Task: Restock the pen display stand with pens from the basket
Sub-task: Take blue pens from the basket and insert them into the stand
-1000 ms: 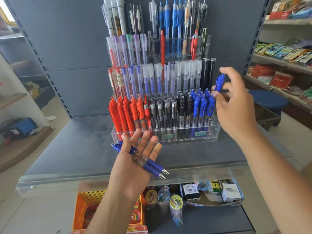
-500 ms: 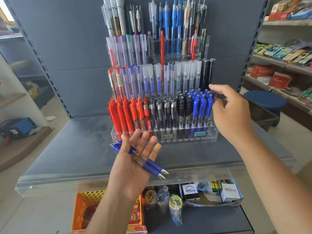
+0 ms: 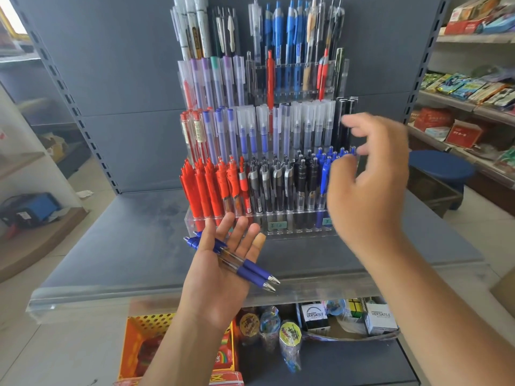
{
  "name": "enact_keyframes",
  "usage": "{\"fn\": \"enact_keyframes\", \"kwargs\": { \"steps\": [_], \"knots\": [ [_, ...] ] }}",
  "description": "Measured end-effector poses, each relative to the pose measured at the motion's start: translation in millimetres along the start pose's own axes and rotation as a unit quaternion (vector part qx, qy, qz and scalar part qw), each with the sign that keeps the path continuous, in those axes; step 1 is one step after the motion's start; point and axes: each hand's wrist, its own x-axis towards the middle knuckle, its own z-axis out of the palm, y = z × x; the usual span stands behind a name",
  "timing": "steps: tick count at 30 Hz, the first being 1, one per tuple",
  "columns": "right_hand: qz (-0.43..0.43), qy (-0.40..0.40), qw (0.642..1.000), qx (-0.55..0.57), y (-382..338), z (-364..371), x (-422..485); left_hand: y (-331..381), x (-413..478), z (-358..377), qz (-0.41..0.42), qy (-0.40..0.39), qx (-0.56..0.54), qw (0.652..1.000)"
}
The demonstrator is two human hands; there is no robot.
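Note:
A clear tiered pen display stand (image 3: 292,228) stands on the grey shelf, full of red, black and blue pens in its front row. My left hand (image 3: 223,274) lies palm up in front of the stand, with two blue pens (image 3: 245,267) resting across the palm, tips pointing right. My right hand (image 3: 367,185) hovers in front of the blue pens (image 3: 324,174) at the right end of the front row, fingers spread and blurred, holding nothing.
An orange perforated basket (image 3: 139,346) sits below the grey shelf (image 3: 111,246) at the lower left. Small boxes and wrapped goods (image 3: 315,316) fill the shelf below. Stocked shelves (image 3: 473,87) and a blue stool (image 3: 443,165) stand to the right.
My right hand lowered a blue pen into the right end of the front row, let it go, and is now drawing back empty. My left hand stayed still with its pens.

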Motion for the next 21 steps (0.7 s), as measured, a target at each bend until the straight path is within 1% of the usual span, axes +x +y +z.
{"fn": "enact_keyframes", "kwargs": {
  "steps": [2, 4, 7, 9, 11, 17, 21],
  "knots": [
    [-0.057, -0.048, 0.997, 0.031, -20, 6, -13, 0, 1, 0, 0.000, 0.000, -0.007, 1.000],
    [-0.093, -0.143, 0.983, 0.061, -37, 12, -31, -1, 2, 0, -0.006, -0.009, -0.013, 1.000],
    [-0.122, -0.309, 0.942, 0.039, -51, 20, -51, -2, 1, -2, -0.037, -0.048, -0.051, 0.997],
    [-0.123, -0.393, 0.911, -0.004, -54, 26, -59, -2, 0, -6, -0.044, -0.075, -0.049, 0.995],
    [-0.117, -0.427, 0.896, -0.023, -54, 30, -64, -2, 4, -10, -0.041, -0.073, -0.029, 0.996],
    [-0.123, -0.471, 0.873, -0.033, -57, 32, -70, -2, 6, -8, -0.025, -0.039, -0.010, 0.999],
    [-0.050, -0.526, 0.849, -0.013, -57, 33, -64, -1, 6, -8, -0.037, -0.033, -0.026, 0.998]
  ]
}}
